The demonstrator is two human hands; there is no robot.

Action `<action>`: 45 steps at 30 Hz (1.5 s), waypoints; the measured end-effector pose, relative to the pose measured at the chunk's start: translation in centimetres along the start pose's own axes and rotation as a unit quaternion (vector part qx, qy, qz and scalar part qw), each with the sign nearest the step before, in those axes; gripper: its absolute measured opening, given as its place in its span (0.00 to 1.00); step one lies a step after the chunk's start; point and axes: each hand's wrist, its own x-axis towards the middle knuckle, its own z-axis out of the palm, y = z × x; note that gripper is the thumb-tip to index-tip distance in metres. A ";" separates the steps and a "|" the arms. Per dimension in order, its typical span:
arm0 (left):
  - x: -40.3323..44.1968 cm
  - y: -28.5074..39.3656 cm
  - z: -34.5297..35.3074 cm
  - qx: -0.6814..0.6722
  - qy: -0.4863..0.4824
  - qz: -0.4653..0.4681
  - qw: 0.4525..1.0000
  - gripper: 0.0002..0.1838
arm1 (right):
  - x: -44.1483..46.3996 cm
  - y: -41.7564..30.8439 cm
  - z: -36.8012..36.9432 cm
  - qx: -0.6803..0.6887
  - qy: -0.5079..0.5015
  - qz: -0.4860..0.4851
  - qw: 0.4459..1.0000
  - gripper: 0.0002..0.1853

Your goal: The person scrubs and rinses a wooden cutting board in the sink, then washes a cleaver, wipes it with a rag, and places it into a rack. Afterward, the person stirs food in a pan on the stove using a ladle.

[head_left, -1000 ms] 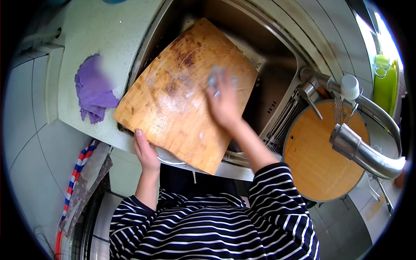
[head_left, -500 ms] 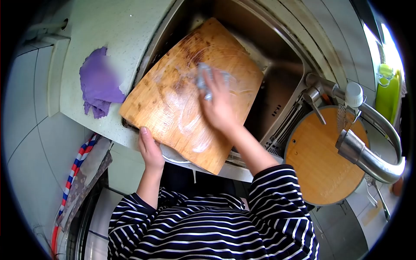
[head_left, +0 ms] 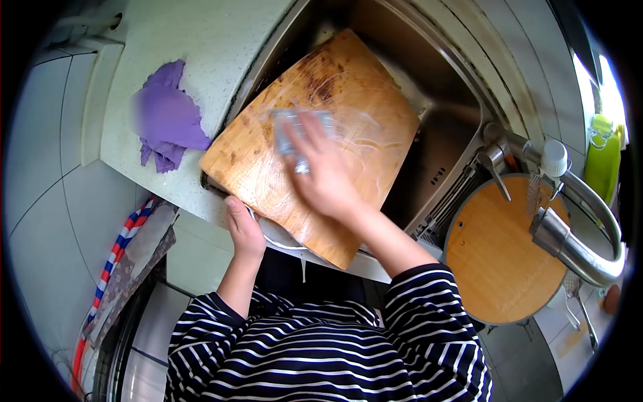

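A large rectangular wooden cutting board [head_left: 378,94] lies slanted over the sink [head_left: 445,110], its near corner resting past the counter's front edge. Dark stains and whitish suds show on its wood. My right hand [head_left: 318,174] presses a pale blue-grey cleaning cloth [head_left: 284,137] flat against the middle of the board. At the board's near left edge is my left hand [head_left: 246,231], thumb at the rim and fingers partly hidden below it. Under that edge, part of a white rounded thing [head_left: 278,234] peeks out.
A crumpled purple cloth [head_left: 175,117] lies on the counter [head_left: 194,33] to the left. On the right stand a round wooden board [head_left: 506,254] and a curved metal faucet [head_left: 579,254]. A green board [head_left: 604,161] hangs farther right. A striped red, white and blue tube [head_left: 110,261] runs down at lower left.
My right hand has slid the cloth leftward across the board. My left hand stays at the near left edge. The whole view has shifted slightly.
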 end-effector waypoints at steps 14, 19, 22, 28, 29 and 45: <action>-0.5 0.4 0.4 -0.022 -0.072 0.024 0.997 0.52 | -0.4 -5.9 0.1 0.035 -0.138 -0.150 0.978 0.28; -0.5 0.9 0.5 0.014 -0.077 0.031 0.996 0.52 | 0.0 -6.0 0.2 0.054 -0.138 -0.162 0.976 0.27; -0.4 1.2 0.0 0.017 -0.105 -0.001 0.994 0.55 | -4.3 -4.8 -1.0 0.066 -0.174 -0.115 0.976 0.29; -0.2 0.7 -0.2 0.033 -0.113 0.028 0.993 0.55 | -6.0 -4.4 -1.1 0.047 -0.170 -0.106 0.979 0.30; -0.2 0.7 -0.2 0.028 -0.120 0.032 0.992 0.54 | -4.7 -4.6 -0.9 0.049 -0.165 -0.116 0.978 0.28; 0.3 -0.1 0.1 0.008 -0.023 0.027 0.999 0.43 | -13.8 -0.8 -3.1 0.002 -0.108 0.076 0.991 0.30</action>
